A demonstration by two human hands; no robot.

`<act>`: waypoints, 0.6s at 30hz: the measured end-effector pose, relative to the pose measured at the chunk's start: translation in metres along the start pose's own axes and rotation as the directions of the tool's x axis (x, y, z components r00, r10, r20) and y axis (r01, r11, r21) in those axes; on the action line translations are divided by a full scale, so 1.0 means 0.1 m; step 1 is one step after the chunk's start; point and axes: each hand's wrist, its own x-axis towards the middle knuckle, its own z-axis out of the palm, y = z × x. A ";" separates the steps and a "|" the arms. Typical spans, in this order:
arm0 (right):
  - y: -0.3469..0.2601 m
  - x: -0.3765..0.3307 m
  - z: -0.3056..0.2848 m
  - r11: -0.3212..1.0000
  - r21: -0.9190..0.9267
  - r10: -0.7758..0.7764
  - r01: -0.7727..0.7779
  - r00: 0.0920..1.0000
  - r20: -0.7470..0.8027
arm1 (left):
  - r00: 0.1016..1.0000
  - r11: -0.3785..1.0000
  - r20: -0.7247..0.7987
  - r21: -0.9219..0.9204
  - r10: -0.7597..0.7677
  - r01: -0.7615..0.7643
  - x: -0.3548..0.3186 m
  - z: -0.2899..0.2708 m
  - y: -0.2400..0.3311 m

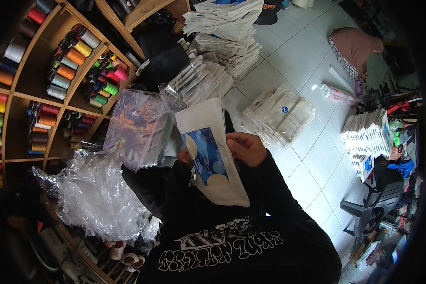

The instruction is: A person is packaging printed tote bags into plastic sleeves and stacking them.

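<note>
In front of my chest I hold a folded white cloth (pixel 226 174) with a blue printed panel and pale round shapes; it is tilted slightly. My right hand (pixel 247 148) pinches its right edge, thumb on the front. At the left edge is my left hand (pixel 185 156), closed on the cloth, its fingers partly hidden behind it. Just beyond the top of the cloth, a clear plastic bag (pixel 176 93) lies over a pile of folded white cloths (pixel 208 83). To the left of my left hand lies a stack of plastic-wrapped printed pieces (pixel 136 124).
A heap of clear plastic bags (pixel 97 196) lies at left, below wooden shelves (pixel 15 128) of thread cones. White cloth stacks (pixel 225 28) rise at the back. Bundled cloths (pixel 279 113) lie on the tiled floor. A black chair (pixel 378 201) stands right; another person (pixel 357 47) is bent over far right.
</note>
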 end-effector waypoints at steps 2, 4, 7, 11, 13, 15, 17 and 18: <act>0.01 0.00 0.02 0.999 -0.031 0.009 -0.009 1.000 0.018 | 1.000 1.000 0.003 -0.016 0.001 -0.001 -0.01 0.00 0.00; 0.04 0.02 0.00 0.993 -0.094 -0.068 0.073 0.996 0.053 | 1.000 0.999 0.008 -0.033 0.000 0.000 -0.03 0.00 0.00; 0.09 0.04 0.03 0.982 -0.091 -0.164 0.165 0.986 0.014 | 1.000 0.998 0.018 -0.058 -0.002 0.003 -0.05 -0.01 0.01; -0.03 -0.06 0.14 0.851 -0.449 -0.361 0.273 0.924 -0.122 | 0.999 0.996 0.034 -0.094 -0.002 0.005 -0.07 -0.03 0.00; -0.12 -0.13 0.20 0.639 -0.712 -0.563 0.290 0.808 -0.176 | 0.999 0.994 0.046 -0.112 -0.004 0.009 -0.08 -0.02 0.00; -0.16 -0.18 0.21 0.610 -0.741 -0.586 0.280 0.789 -0.185 | 0.995 0.995 -0.005 0.004 0.096 -0.096 -0.08 0.05 -0.07; -0.19 -0.23 0.21 0.581 -0.768 -0.609 0.270 0.770 -0.191 | 0.978 0.973 -0.047 0.126 0.202 -0.194 -0.05 0.06 -0.12; -0.20 -0.25 0.22 0.594 -0.759 -0.603 0.266 0.772 -0.201 | 0.979 0.973 -0.070 0.139 0.193 -0.182 -0.04 0.04 -0.12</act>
